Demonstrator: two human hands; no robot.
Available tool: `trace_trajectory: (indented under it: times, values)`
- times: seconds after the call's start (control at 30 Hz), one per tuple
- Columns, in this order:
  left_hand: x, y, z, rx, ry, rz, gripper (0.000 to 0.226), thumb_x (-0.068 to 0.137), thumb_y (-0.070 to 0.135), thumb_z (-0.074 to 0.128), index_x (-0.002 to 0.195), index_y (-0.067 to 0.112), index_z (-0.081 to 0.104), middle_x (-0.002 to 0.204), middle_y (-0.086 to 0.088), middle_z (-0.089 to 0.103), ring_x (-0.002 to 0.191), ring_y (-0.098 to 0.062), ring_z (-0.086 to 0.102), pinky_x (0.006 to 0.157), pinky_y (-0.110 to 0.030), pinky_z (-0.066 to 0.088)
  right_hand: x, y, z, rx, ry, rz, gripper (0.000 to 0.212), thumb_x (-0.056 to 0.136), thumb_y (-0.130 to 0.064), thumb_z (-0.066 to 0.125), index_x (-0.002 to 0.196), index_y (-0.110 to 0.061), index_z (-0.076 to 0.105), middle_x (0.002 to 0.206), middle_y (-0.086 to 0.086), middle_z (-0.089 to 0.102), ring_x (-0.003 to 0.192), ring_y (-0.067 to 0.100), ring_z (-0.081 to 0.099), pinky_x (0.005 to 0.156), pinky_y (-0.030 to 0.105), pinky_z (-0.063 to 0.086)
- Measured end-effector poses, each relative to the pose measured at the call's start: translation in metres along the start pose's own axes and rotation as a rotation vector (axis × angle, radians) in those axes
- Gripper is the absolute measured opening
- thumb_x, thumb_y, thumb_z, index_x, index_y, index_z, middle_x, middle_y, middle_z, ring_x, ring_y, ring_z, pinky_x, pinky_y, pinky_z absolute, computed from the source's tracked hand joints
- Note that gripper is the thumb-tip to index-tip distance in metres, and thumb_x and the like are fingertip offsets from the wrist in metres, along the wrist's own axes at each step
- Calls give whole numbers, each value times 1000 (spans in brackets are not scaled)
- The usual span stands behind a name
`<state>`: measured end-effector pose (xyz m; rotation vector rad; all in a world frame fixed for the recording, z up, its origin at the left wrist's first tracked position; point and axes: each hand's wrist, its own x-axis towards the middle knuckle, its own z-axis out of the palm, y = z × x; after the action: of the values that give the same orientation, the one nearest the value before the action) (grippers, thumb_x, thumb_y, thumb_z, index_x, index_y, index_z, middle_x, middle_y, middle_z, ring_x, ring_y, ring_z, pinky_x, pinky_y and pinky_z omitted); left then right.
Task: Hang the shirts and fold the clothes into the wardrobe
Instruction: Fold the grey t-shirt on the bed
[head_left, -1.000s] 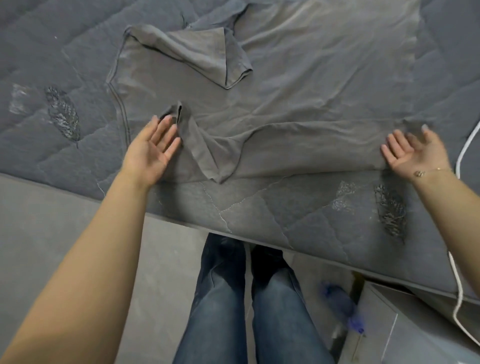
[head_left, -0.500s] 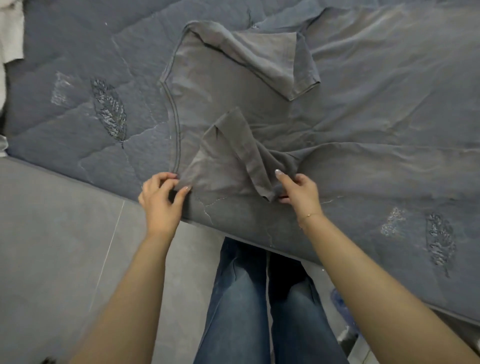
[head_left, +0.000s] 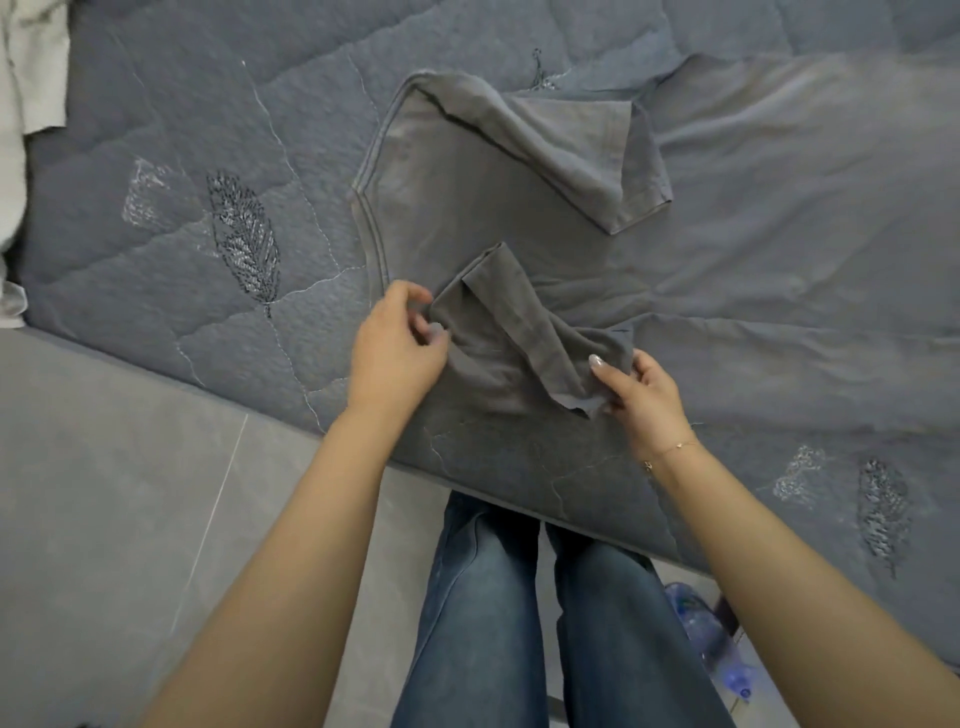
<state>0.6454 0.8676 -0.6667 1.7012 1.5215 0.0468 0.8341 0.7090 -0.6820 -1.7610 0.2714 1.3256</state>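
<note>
On the bed (head_left: 156, 260), toward 12 o'clock, a grey shirt (head_left: 727, 218) lies spread; left hand (head_left: 396, 349) pinches its near sleeve (head_left: 511, 332), right hand (head_left: 636, 392) grips the sleeve's end at 1 o'clock.

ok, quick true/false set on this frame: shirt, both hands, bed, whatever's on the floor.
1. The grey T-shirt lies spread on the quilted bedspread. True.
2. The right hand rests flat and holds nothing. False: it pinches the edge of the near sleeve.
3. The left hand is at the same sleeve's other end. True.
4. The far sleeve is folded in over the shirt body. True.
5. A red mug stands on the floor. False: a blue plastic bottle lies there.
</note>
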Motion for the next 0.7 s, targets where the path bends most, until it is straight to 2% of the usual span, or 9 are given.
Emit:
trace_trajectory:
  times: [0.07,0.13,0.2,0.27,0.4,0.47,0.57,0.63,0.7]
  values:
    - [18,22,10,-135,-129,-102,45,81,33,73,117,22,48,71,7,58,70,-12,58,72,-26,45,1,-11,1,37,-58,3,20,86,2,65,99,-12,59,93,6,69,80,15,68,67,24,58]
    - [39,36,22,-107,-262,-188,61,83,44,70,130,21,39,76,2,67,65,-14,65,64,-23,50,5,-21,2,97,-89,20,25,86,7,62,104,-9,57,96,8,68,84,17,67,70,26,58]
    - [55,44,33,-111,-296,-211,46,86,41,68,116,21,39,70,-1,70,44,-10,62,42,-17,44,9,-31,4,185,-129,65,27,87,6,61,109,-6,55,100,11,66,87,19,65,72,30,57]
    - [66,52,37,-197,-299,-233,24,93,33,63,91,21,41,68,-3,68,37,-7,58,37,-18,39,11,-37,4,254,-188,121,29,88,4,59,115,-5,52,106,13,63,93,22,64,73,33,56]
    - [65,73,29,-287,-390,-164,23,99,20,53,78,20,45,74,-2,64,49,-1,56,51,-17,44,9,-43,-4,324,-276,157,35,89,8,52,122,-1,51,116,17,60,103,24,60,77,30,55]
    - [59,83,12,-376,-369,-54,18,98,17,54,81,20,50,79,-3,64,61,-2,59,60,-15,44,8,-46,-11,393,-260,149,31,88,11,48,116,-2,55,109,12,63,96,21,64,76,27,56]
    - [47,89,-9,-526,-442,28,16,99,13,52,84,18,52,93,-11,58,84,-14,55,78,-24,45,9,-50,-25,502,-211,140,34,89,10,43,108,-13,59,97,2,67,83,13,67,67,21,55]
    - [37,84,-12,-628,-480,-84,18,99,8,46,85,18,50,95,-8,55,91,-16,55,88,-30,46,11,-48,-29,380,-199,92,40,91,9,45,120,-17,54,102,1,66,86,13,66,69,24,56]
    - [30,75,-8,-785,-483,-277,20,99,12,40,82,19,48,94,-4,55,96,-22,55,101,-42,43,15,-41,-29,157,-181,33,52,91,11,50,136,-15,44,114,7,64,97,18,64,82,33,56]
